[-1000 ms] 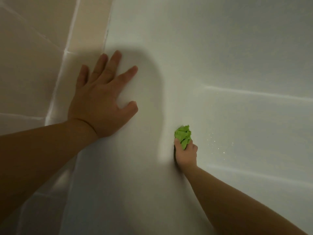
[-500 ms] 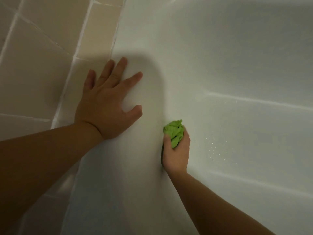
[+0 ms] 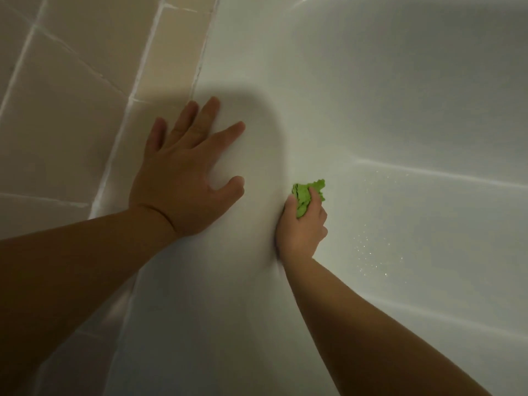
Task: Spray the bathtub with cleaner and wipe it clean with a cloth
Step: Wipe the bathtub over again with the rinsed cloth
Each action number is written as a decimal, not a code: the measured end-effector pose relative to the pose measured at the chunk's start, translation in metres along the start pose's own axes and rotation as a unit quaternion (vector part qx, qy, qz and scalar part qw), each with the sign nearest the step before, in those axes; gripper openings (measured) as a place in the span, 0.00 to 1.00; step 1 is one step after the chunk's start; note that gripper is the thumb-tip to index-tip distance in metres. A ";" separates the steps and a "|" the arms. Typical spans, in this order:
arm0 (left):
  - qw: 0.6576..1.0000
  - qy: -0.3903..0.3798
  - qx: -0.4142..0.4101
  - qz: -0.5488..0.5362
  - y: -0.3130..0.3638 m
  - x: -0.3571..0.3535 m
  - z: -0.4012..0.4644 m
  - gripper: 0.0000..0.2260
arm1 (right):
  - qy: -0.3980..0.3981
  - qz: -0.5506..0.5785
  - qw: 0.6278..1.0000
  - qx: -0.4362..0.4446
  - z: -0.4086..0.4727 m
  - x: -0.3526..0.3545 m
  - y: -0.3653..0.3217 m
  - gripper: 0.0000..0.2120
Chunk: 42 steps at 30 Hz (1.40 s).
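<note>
Right hand [image 3: 301, 227] w/ bunched green cloth [image 3: 307, 195] moved up tub [image 3: 371, 110] wall, left hand [image 3: 183, 178] flat on rim, droplets [image 3: 371, 252] nearby

Left hand [image 3: 183, 178] splayed, right hand [image 3: 303, 227] clenched

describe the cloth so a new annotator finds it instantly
Start at the white bathtub, beside the beige wall tiles. Low on its inner wall the right hand grips a bunched cloth. It is bright green, the only vivid colour here.
</note>
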<state>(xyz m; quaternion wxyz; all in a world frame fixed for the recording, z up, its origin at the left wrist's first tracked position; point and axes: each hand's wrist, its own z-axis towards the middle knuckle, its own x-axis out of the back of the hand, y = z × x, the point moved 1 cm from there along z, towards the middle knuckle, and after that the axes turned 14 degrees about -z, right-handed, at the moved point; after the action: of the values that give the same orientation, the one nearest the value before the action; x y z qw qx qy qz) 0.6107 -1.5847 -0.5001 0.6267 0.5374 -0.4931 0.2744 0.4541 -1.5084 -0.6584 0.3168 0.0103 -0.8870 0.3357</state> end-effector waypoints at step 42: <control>0.996 -0.032 -0.053 -0.068 -0.018 0.011 0.032 0.30 | 0.067 0.063 0.970 0.226 -0.054 0.010 -0.074 0.16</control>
<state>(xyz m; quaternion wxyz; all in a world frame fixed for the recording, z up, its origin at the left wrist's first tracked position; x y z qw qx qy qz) 0.6201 -1.6217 -0.4991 0.6556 0.5442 -0.4891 0.1868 0.4936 -1.5311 -0.5780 0.3436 0.0029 -0.7639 0.5463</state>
